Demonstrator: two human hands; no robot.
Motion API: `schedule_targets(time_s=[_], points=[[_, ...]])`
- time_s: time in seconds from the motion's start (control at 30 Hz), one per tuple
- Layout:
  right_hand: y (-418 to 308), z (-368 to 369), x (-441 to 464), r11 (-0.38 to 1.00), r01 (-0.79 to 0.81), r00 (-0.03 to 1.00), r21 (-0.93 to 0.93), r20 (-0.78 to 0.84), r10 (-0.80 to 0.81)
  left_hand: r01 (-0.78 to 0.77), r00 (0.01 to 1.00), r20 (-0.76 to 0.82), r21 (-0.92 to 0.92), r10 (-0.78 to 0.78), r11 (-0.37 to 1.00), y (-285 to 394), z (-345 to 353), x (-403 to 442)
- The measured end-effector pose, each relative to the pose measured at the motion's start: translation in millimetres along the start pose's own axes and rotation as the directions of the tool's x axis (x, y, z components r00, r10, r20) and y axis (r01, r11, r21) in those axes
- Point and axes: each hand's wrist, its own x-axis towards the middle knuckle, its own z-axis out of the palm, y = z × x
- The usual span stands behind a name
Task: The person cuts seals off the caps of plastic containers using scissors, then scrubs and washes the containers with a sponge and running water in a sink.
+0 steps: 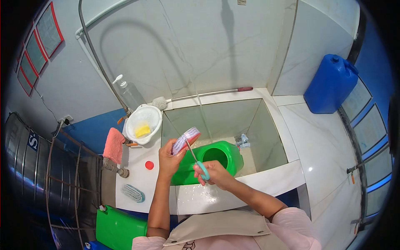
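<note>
My left hand (170,156) grips a small white, purple and red packet-like item (186,141), whose exact kind I cannot make out. In my right hand (213,173) are scissors (201,168) with teal handles, their metal blades at the edge of that item. Below both hands, a large green plastic container (233,160) lies in the sink (273,139), its wide round opening facing up. Part of it is hidden behind my hands and forearms. A thin stream of water falls into the sink behind the item.
Left of the sink are a white basin (132,118) with a yellow sponge (142,131), a pump bottle (132,95), a red cap (149,165) and a scrub brush (133,193). A long-handled brush (208,95) lies along the back ledge. A blue jerrycan (329,85) stands right.
</note>
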Motion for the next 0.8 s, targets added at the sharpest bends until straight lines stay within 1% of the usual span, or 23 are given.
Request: schedule_targets(time_s=[0.1,0.17,0.2,0.23,0.27,0.3,0.37,0.4,0.47,0.5,0.57,0.6,0.67,0.7,0.73,0.77,0.8], points=[[0,1,0,1.0,0.023,1.0,0.02,0.002,-0.023,0.033,0.999,-0.009,-0.024,-0.033,0.999,-7,-1,-7],[-11,-3,-6,0.988,-0.09,0.995,0.129,0.065,0.082,-0.004,1.0,0.023,0.103,0.002,0.995,-7,-5,-6],[-11,-2,-4,0.988,-0.09,0.994,0.127,0.065,0.083,-0.004,1.0,0.022,0.101,0.002,0.995,-7,-7,-6],[-11,-1,-1,0.997,-0.044,0.999,-0.06,-0.005,0.044,-0.001,1.0,0.022,0.086,-0.001,0.996,-6,-9,-5],[-10,-1,2,0.969,-0.01,0.998,-0.247,-0.066,-0.006,0.004,1.0,0.023,0.07,-0.006,0.998,-5,-11,-5],[-9,-1,4,0.969,-0.01,0.998,-0.248,-0.065,-0.006,0.004,1.0,0.022,0.069,-0.005,0.998,-2,-13,-4],[-9,-1,7,0.922,0.06,0.992,-0.383,-0.077,-0.097,0.004,1.0,0.012,0.129,-0.006,0.992,3,-17,-3],[-12,-1,8,0.922,0.061,0.992,-0.383,-0.076,-0.097,0.004,1.0,0.01,0.13,-0.005,0.992,5,-18,-3],[-20,0,9,0.937,0.0,0.998,-0.349,-0.057,-0.021,-0.053,0.998,0.032,0.244,0.047,0.968,8,-19,-3],[-14,1,13,0.936,0.003,0.998,-0.353,-0.056,-0.025,-0.057,0.998,0.029,0.243,0.051,0.968,8,-20,-2],[6,2,24,0.916,0.051,0.991,-0.397,-0.096,-0.097,-0.122,0.989,-0.029,0.383,0.144,0.916,7,-24,-6],[-4,-2,26,0.916,0.053,0.991,-0.398,-0.091,-0.097,-0.121,0.989,-0.033,0.386,0.145,0.915,9,-21,-11],[-31,-17,30,0.987,0.119,0.934,-0.105,-0.324,-0.147,-0.182,0.981,0.009,0.355,0.192,0.917,14,-10,-24],[-34,-18,33,0.987,0.123,0.935,-0.107,-0.321,-0.151,-0.185,0.981,0.006,0.356,0.196,0.916,11,-16,-21],[-36,-20,35,0.902,0.172,0.901,-0.396,-0.306,-0.306,-0.056,0.997,-0.026,0.323,0.068,0.945,4,-23,-17],[-39,-20,34,0.739,0.194,0.861,-0.646,-0.25,-0.444,0.078,0.997,-0.049,0.285,-0.067,0.955,1,-28,-13],[-44,-16,35,0.529,0.263,0.794,-0.806,-0.131,-0.594,0.076,0.997,-0.032,0.337,-0.069,0.938,-1,-29,-11]])
